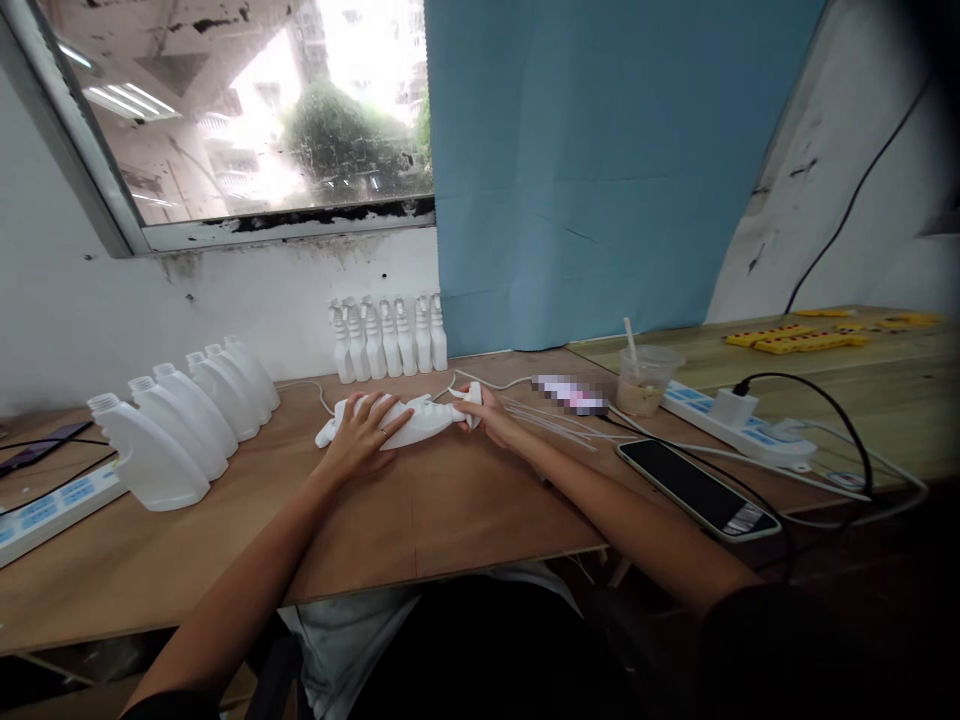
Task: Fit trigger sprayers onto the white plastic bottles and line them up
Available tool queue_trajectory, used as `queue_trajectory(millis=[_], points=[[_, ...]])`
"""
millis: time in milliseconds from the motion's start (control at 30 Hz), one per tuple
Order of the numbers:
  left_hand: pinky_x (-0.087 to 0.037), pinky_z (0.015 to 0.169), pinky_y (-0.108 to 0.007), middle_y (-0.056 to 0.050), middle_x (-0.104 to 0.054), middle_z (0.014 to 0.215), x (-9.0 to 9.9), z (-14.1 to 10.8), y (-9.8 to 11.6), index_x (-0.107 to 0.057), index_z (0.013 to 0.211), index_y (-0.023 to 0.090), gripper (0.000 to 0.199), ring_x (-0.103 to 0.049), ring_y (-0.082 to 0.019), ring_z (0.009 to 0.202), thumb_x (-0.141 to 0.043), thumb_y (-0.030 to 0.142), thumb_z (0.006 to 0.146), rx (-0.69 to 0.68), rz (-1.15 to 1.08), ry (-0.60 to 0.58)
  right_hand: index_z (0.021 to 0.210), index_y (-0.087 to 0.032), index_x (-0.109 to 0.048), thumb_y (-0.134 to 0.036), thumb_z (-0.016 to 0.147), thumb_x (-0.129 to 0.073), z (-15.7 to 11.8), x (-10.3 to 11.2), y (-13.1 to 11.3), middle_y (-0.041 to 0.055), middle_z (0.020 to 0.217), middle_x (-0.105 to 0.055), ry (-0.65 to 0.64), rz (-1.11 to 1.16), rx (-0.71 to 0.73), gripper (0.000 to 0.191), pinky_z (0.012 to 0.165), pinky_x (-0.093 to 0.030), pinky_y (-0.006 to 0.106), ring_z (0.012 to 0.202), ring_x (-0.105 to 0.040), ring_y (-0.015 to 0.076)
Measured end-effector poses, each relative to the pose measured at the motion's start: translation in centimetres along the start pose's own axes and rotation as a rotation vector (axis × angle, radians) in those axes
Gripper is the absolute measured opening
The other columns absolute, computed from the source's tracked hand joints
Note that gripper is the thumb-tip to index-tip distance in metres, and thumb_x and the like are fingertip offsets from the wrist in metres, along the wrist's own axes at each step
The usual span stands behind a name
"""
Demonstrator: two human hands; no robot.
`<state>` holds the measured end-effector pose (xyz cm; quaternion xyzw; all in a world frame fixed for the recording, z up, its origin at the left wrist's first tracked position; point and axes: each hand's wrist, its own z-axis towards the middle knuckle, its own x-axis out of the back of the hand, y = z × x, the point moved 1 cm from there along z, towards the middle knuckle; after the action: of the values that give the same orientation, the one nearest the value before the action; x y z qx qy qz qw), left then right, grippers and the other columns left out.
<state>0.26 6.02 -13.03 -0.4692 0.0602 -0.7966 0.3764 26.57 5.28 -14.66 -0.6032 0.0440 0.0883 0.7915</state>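
Note:
A white plastic bottle point(421, 426) lies on its side on the brown table, its neck pointing right. My left hand point(361, 432) is closed over the bottle's body, fingers draped across the top. At the neck, my right hand point(491, 416) grips a white trigger spray head point(472, 404) between thumb and fingers. Whether the head is fully seated on the neck I cannot tell. More white plastic point(327, 436) sticks out left of my left hand, partly hidden by it. Thin white tubes point(555, 424) lie just right of my right hand.
Several open-necked white bottles point(161, 450) stand in a row at left. Bottles with spray heads point(390, 340) line the wall. At right are a phone point(694, 488), a power strip point(750, 435), a plastic cup point(645, 385) and loose cables. The table's front edge point(450, 570) is near my body.

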Motion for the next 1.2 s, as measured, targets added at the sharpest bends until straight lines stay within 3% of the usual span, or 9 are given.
queue_trajectory(millis=[100, 267, 467, 667, 867, 1033, 1200], points=[[-0.020, 0.107, -0.058, -0.014, -0.034, 0.147, 0.0, 0.0, 0.0, -0.035, 0.145, 0.024, 0.072, -0.031, -0.037, 0.130, -0.063, 0.033, 0.079, 0.004, 0.005, 0.002, 0.090, -0.022, -0.041, -0.040, 0.066, -0.076, 0.0, 0.0, 0.0, -0.0075, 0.057, -0.060, 0.027, -0.004, 0.016, 0.046, 0.035, -0.035, 0.021, 0.037, -0.050, 0.0093], [-0.020, 0.107, -0.057, -0.014, -0.035, 0.146, 0.1, -0.1, -0.1, -0.037, 0.144, 0.025, 0.070, -0.032, -0.037, 0.130, -0.063, 0.031, 0.079, 0.008, 0.003, 0.000, 0.093, -0.023, -0.043, -0.031, 0.055, -0.084, 0.0, 0.0, 0.1, -0.0056, 0.067, -0.064, -0.026, 0.042, -0.032, 0.057, 0.039, -0.040, 0.022, 0.045, -0.056, 0.0109], [-0.021, 0.106, -0.057, -0.014, -0.036, 0.145, -0.3, -0.1, 0.0, -0.036, 0.145, 0.025, 0.071, -0.032, -0.037, 0.129, -0.062, 0.033, 0.079, 0.035, -0.041, 0.023, 0.088, -0.022, -0.047, -0.036, 0.064, -0.080, 0.2, 0.1, 0.1, -0.0056, 0.061, -0.063, 0.037, -0.010, 0.042, 0.043, 0.036, -0.038, 0.021, 0.040, -0.051, 0.0087], [-0.021, 0.106, -0.057, -0.013, -0.035, 0.146, -0.3, -0.2, -0.2, -0.037, 0.144, 0.026, 0.072, -0.032, -0.037, 0.129, -0.064, 0.032, 0.078, 0.022, -0.022, 0.016, 0.089, -0.017, -0.055, -0.029, 0.057, -0.084, 0.2, 0.1, 0.2, 0.0006, 0.067, -0.066, -0.010, 0.034, -0.052, 0.045, 0.040, -0.044, 0.022, 0.051, -0.060, 0.0127], [-0.021, 0.107, -0.056, -0.014, -0.036, 0.145, -0.1, -0.1, -0.1, -0.032, 0.146, 0.027, 0.072, -0.033, -0.036, 0.130, -0.064, 0.033, 0.082, 0.025, 0.006, 0.047, 0.081, -0.017, -0.054, -0.036, 0.064, -0.080, 0.0, -0.3, -0.5, -0.0037, 0.058, -0.059, 0.045, 0.000, 0.098, 0.036, 0.037, -0.034, 0.020, 0.042, -0.047, 0.0068], [-0.021, 0.106, -0.056, -0.014, -0.036, 0.146, 0.0, -0.1, 0.0, -0.030, 0.147, 0.028, 0.073, -0.033, -0.037, 0.129, -0.064, 0.035, 0.083, 0.026, 0.014, 0.052, 0.079, -0.018, -0.051, -0.039, 0.062, -0.080, -0.3, -1.0, -1.0, -0.0053, 0.057, -0.056, 0.069, 0.021, 0.076, 0.039, 0.035, -0.026, 0.020, 0.038, -0.040, 0.0051], [-0.022, 0.107, -0.055, -0.012, -0.038, 0.144, 0.0, -0.1, -0.1, -0.035, 0.145, 0.029, 0.070, -0.033, -0.035, 0.130, -0.065, 0.033, 0.082, 0.049, -0.020, 0.082, 0.097, -0.020, -0.052, -0.038, 0.065, -0.079, -0.4, -0.7, -0.9, -0.0061, 0.060, -0.058, 0.042, 0.032, 0.111, 0.045, 0.039, -0.033, 0.021, 0.041, -0.048, 0.0080]])
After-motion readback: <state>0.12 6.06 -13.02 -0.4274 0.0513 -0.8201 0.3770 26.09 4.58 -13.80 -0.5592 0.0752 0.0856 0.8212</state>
